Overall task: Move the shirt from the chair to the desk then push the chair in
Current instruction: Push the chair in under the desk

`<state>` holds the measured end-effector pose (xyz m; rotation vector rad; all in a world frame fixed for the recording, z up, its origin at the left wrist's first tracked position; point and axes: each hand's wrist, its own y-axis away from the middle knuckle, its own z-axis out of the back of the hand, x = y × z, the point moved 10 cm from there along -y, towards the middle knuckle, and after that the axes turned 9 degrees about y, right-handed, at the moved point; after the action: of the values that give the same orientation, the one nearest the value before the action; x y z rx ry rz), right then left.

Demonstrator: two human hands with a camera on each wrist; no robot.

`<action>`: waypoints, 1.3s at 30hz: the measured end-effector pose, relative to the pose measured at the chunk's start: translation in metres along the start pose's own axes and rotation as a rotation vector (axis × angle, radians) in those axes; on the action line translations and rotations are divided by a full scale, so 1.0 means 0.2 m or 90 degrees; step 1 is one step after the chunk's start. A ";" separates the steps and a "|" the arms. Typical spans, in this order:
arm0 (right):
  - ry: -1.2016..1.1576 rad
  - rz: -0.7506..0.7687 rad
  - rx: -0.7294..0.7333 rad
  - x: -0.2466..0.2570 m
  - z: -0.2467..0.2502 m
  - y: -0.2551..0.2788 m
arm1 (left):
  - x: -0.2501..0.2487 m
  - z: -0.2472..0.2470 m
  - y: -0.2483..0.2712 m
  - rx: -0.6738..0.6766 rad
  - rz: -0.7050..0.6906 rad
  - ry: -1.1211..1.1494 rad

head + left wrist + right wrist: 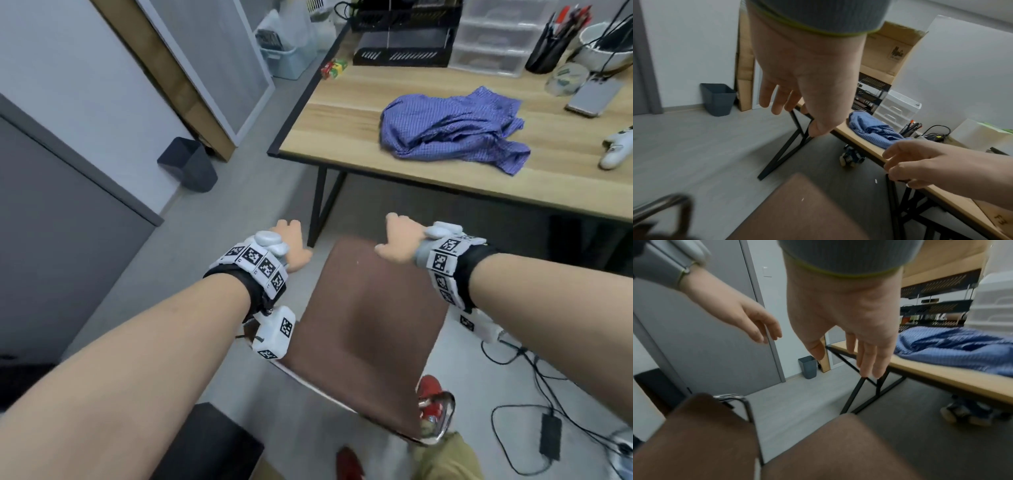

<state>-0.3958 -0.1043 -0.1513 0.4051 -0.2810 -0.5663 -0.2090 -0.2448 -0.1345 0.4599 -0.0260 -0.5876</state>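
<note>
The desk (342, 113) fills the upper right of the head view, and the soft blue shirt (452, 126) lies crumpled on it. The brown chair (370, 329), lower centre, looks rigid and light enough to slide if pushed at both seat edges. Left hand (291, 241) and right hand (399, 238) hover over its far corners, fingers relaxed and spread, holding nothing.

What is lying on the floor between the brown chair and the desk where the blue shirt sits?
In the head view, nothing: only bare grey floor separates the chair from the desk. The shirt already lies on the desktop.
</note>
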 end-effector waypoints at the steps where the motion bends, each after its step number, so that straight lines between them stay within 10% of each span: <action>1: -0.017 0.012 0.034 0.09 -0.09 0.06 | 0.09 -0.07 0.08 0.015 0.010 0.008; 9: 0.051 0.119 0.257 0.53 -0.79 0.51 | 0.44 -0.64 0.49 0.170 -0.041 -0.043; 16: 0.255 0.098 0.271 0.45 -1.13 0.80 | 0.30 -0.85 0.55 0.187 -0.158 -0.135; 39: 0.211 -0.114 0.060 -0.40 -0.57 0.21 | -0.44 -0.44 -0.27 0.060 -0.230 -0.176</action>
<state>-0.4008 0.0068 -0.2447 0.6105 0.0475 -0.6517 -0.2971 -0.2012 -0.2273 0.4746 -0.2394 -1.0058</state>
